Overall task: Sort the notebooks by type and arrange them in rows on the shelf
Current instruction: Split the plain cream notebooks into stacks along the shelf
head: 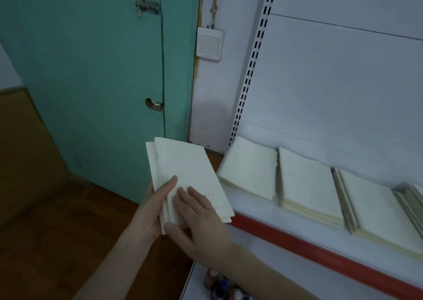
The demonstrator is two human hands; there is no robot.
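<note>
The notebooks (pixel 183 169) (a cream stack, cover up) are held just left of the shelf (pixel 297 243), long axis pointing away, far end leaning left. The left hand (pixel 148 210) grips their left edge, thumb on top. The right hand (pixel 201 222) rests straight fingers on the cover.

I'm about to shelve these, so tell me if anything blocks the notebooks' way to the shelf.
Nothing visible stands between the notebooks and the shelf. The leftmost stack already fills the row's left end, though; only the strip in front of it is bare.
</note>
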